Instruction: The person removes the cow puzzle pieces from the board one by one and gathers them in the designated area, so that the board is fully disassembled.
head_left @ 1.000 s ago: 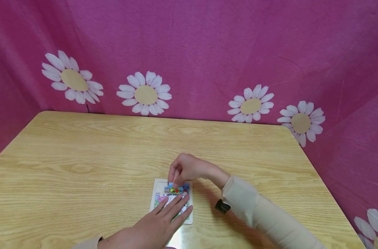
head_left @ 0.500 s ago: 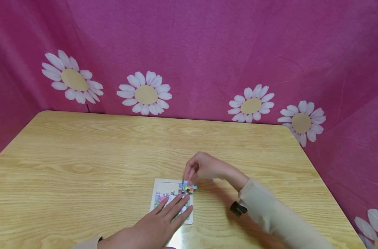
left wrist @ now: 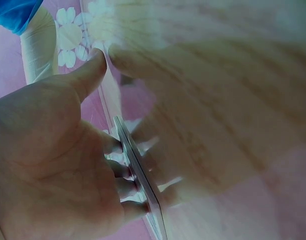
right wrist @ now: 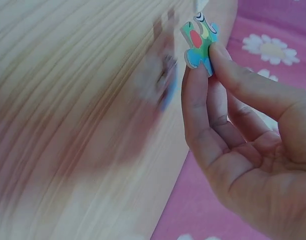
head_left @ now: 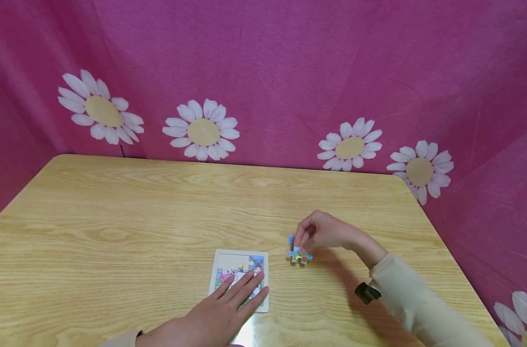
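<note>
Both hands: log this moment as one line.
left hand: rests on puzzle tray | right hand: pinches puzzle piece over table | puzzle tray: upper-left area unfilled in head view

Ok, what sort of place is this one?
Probably an indoor spot set up for recording: a wood-grain table, a magenta backdrop with white flowers behind it, and a small puzzle tray.

In the head view's lower middle, the left hand (head_left: 216, 311) hides part of the puzzle board (head_left: 233, 260). The right hand (head_left: 326, 233) partly covers a puzzle piece (head_left: 305, 259); whether the blue patch (head_left: 291, 239) above belongs to it cannot be told. At lower right, a flower (head_left: 523, 308) is cut off. Centred in the right wrist view, a blue-edged shape (right wrist: 167, 91) is too blurred to name.
</note>
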`<act>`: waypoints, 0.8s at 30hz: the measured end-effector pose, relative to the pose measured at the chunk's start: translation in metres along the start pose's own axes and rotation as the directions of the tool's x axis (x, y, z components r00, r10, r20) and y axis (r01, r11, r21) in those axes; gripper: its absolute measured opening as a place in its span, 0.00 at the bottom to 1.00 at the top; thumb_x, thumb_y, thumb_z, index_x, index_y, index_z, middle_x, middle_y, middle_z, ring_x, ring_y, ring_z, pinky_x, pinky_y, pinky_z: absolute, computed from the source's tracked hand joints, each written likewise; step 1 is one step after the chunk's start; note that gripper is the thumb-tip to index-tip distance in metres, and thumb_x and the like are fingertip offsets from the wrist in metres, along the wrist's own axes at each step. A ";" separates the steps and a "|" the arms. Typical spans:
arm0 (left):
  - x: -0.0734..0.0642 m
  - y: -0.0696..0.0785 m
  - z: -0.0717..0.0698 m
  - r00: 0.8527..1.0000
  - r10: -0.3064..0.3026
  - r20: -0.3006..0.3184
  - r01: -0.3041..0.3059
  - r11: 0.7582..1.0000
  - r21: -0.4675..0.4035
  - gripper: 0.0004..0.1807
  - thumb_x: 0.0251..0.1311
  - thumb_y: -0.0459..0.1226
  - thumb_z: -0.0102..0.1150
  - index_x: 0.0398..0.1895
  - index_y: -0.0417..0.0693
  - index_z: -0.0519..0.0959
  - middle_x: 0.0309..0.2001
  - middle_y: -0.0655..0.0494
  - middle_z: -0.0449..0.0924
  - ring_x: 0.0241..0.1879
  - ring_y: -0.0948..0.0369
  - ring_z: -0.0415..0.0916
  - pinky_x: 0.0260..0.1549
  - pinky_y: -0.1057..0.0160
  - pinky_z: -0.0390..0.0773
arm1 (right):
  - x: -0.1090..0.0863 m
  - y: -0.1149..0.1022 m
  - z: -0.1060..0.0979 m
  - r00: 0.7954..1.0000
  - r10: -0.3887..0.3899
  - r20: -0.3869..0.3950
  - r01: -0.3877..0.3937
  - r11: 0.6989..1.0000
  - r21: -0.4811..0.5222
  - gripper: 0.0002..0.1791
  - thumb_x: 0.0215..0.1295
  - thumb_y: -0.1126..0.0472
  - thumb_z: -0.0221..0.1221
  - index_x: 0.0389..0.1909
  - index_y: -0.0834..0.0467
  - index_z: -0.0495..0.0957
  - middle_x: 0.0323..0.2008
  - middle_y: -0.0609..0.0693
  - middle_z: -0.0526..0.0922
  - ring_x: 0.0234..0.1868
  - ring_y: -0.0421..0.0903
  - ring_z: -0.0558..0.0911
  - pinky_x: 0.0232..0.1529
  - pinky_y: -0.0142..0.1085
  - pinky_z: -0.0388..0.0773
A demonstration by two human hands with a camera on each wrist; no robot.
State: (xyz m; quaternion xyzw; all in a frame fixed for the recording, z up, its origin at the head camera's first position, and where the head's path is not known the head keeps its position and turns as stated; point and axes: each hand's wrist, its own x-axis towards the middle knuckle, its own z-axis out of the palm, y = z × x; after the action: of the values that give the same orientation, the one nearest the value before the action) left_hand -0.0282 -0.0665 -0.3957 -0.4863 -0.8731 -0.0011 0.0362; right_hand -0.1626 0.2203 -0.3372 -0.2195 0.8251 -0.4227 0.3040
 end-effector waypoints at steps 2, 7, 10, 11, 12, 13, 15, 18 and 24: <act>0.000 0.000 0.001 1.000 0.003 -0.012 -0.003 1.000 0.006 0.54 0.59 0.73 0.37 0.75 0.41 0.56 0.74 0.39 0.52 0.73 0.48 0.52 0.64 0.50 0.64 | -0.004 0.006 -0.006 1.000 0.015 -0.014 -0.016 1.000 -0.006 0.03 0.55 0.76 0.66 0.28 0.68 0.83 0.25 0.54 0.85 0.27 0.43 0.82 0.32 0.36 0.80; -0.001 0.000 0.004 0.997 0.018 -0.070 -0.014 0.999 0.052 0.54 0.59 0.73 0.37 0.74 0.41 0.59 0.73 0.38 0.55 0.72 0.48 0.55 0.62 0.50 0.66 | -0.009 0.021 -0.020 0.997 0.051 -0.064 -0.055 0.996 -0.072 0.03 0.54 0.75 0.67 0.28 0.66 0.83 0.23 0.51 0.83 0.25 0.41 0.78 0.28 0.33 0.76; -0.002 0.000 0.005 0.995 0.022 -0.096 -0.015 0.997 0.073 0.54 0.59 0.73 0.37 0.73 0.41 0.60 0.73 0.38 0.56 0.71 0.48 0.57 0.62 0.50 0.66 | -0.010 0.028 -0.028 0.991 0.080 -0.103 -0.092 0.989 -0.112 0.03 0.53 0.74 0.68 0.27 0.65 0.84 0.22 0.49 0.82 0.24 0.40 0.75 0.25 0.32 0.71; -0.001 0.000 0.005 0.995 0.022 -0.100 -0.015 0.997 0.073 0.54 0.59 0.73 0.38 0.73 0.40 0.60 0.72 0.38 0.56 0.71 0.48 0.57 0.62 0.50 0.66 | -0.010 0.030 -0.030 0.989 0.087 -0.116 -0.101 0.988 -0.119 0.03 0.53 0.74 0.68 0.27 0.65 0.84 0.22 0.49 0.82 0.24 0.40 0.75 0.25 0.32 0.71; -0.001 0.001 0.005 0.995 0.022 -0.101 -0.015 0.997 0.070 0.53 0.59 0.73 0.38 0.73 0.40 0.60 0.72 0.38 0.56 0.71 0.48 0.57 0.62 0.50 0.66 | -0.010 0.031 -0.032 0.988 0.090 -0.125 -0.106 0.986 -0.125 0.03 0.52 0.74 0.68 0.27 0.65 0.84 0.22 0.49 0.81 0.25 0.40 0.75 0.25 0.32 0.71; -0.001 0.001 0.005 0.995 0.022 -0.100 -0.015 0.998 0.063 0.53 0.59 0.73 0.38 0.73 0.40 0.60 0.73 0.38 0.56 0.71 0.48 0.56 0.62 0.50 0.66 | -0.010 0.033 -0.035 0.986 0.095 -0.136 -0.113 0.985 -0.133 0.04 0.52 0.74 0.68 0.27 0.65 0.83 0.22 0.49 0.81 0.25 0.40 0.75 0.26 0.32 0.71; -0.001 0.001 0.006 0.994 0.022 -0.104 -0.016 0.998 0.060 0.53 0.59 0.73 0.38 0.73 0.40 0.60 0.72 0.37 0.56 0.71 0.47 0.57 0.62 0.50 0.67 | -0.010 0.035 -0.038 0.984 0.096 -0.151 -0.120 0.981 -0.153 0.04 0.52 0.74 0.69 0.27 0.66 0.83 0.22 0.49 0.82 0.25 0.41 0.76 0.27 0.32 0.72; -0.001 0.001 0.006 0.993 0.025 -0.118 -0.017 0.997 0.069 0.53 0.59 0.73 0.38 0.72 0.40 0.61 0.72 0.37 0.56 0.71 0.48 0.58 0.61 0.50 0.67 | -0.009 0.036 -0.041 0.984 0.081 -0.161 -0.111 0.975 -0.192 0.05 0.50 0.75 0.69 0.27 0.67 0.83 0.22 0.49 0.82 0.26 0.41 0.77 0.29 0.31 0.74; -0.001 0.001 0.005 0.992 0.024 -0.123 -0.017 0.998 0.064 0.53 0.59 0.73 0.39 0.72 0.39 0.61 0.72 0.37 0.56 0.71 0.47 0.58 0.61 0.50 0.67 | -0.008 0.032 -0.039 0.980 0.079 -0.182 -0.129 0.952 -0.279 0.05 0.50 0.74 0.69 0.26 0.65 0.83 0.21 0.46 0.80 0.26 0.41 0.75 0.30 0.33 0.74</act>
State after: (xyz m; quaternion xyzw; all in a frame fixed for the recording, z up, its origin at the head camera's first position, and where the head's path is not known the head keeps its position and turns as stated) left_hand -0.0272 -0.0672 -0.4008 -0.4929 -0.8637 -0.0035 0.1055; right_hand -0.1869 0.2650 -0.3437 -0.1812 0.9112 -0.2977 0.2196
